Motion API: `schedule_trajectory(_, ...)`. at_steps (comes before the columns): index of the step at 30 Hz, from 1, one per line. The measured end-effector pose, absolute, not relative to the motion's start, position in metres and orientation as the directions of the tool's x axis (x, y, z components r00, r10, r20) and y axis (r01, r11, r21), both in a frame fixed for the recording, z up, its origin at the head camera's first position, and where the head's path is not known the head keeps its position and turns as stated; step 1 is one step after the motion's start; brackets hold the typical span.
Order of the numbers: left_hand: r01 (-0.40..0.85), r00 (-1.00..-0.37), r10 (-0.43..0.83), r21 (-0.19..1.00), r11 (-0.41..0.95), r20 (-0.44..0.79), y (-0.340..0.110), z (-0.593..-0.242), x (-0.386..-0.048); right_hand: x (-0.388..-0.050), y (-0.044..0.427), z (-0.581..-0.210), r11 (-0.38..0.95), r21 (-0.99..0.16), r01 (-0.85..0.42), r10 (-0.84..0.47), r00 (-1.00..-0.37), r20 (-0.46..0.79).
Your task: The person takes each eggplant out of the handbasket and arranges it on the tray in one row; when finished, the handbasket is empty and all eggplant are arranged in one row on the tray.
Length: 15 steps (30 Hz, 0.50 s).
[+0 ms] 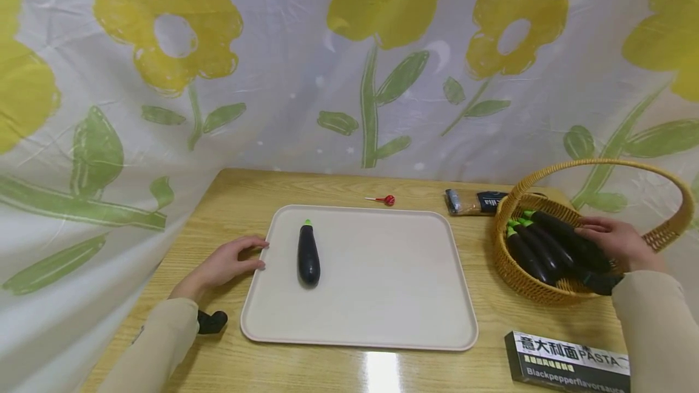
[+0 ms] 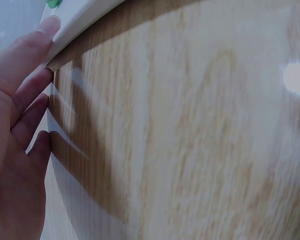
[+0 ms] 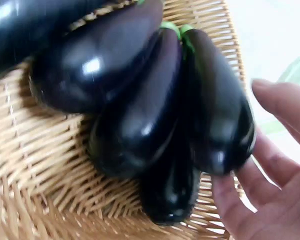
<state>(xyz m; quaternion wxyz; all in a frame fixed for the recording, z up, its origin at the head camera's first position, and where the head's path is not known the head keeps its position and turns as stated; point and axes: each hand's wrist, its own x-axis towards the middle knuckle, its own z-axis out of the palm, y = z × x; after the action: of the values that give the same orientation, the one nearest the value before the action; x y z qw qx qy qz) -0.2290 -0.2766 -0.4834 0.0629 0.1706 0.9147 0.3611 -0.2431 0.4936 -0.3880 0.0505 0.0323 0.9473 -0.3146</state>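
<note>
A cream tray [image 1: 388, 278] lies on the wooden table, with one dark eggplant [image 1: 309, 256], green cap at the far end, on its left part. My left hand [image 1: 232, 265] touches the tray's left rim with its fingertips. At the right stands a wicker basket [image 1: 505, 262] holding several eggplants. My right hand [image 1: 617, 241] reaches into it. In the right wrist view, some fingers touch the side and lower end of the outermost eggplant [image 3: 220, 100], while the thumb stands apart from it. Part of a smaller eggplant [image 3: 170, 185] shows underneath the others.
A red lollipop [image 1: 389, 200] lies behind the tray. Beside the basket's back left is a packet [image 1: 469, 203] with a black label. A black and white pasta box [image 1: 568, 362] sits at the front right. The basket's tall handle [image 1: 601, 162] arches over it. A flowered cloth [image 1: 284, 108] hangs behind the table.
</note>
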Motion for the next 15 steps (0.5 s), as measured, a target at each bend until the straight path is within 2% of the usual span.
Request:
schedule_trajectory(4, 0.276, -0.933, 0.361, 0.681, 0.679, 0.018, -0.2774, -0.4850, -0.2301, -0.2452, 0.4934, -0.3887, 0.815, -0.577, 0.060, -0.036, -0.988, -0.153)
schedule_trajectory(10, 0.280, -0.931, 0.366, 0.683, 0.675, 0.020, -0.2780, -0.4859, -0.2303, -0.2455, 0.4890, -0.3864, 0.700, -0.711, 0.059, -0.181, -0.949, -0.257)
schedule_trajectory(15, 0.286, -0.929, 0.370, 0.680, 0.676, 0.023, -0.2774, -0.4849, -0.2298, -0.2457, 0.4848, -0.3843, 0.668, -0.742, 0.052, -0.247, -0.926, -0.287)
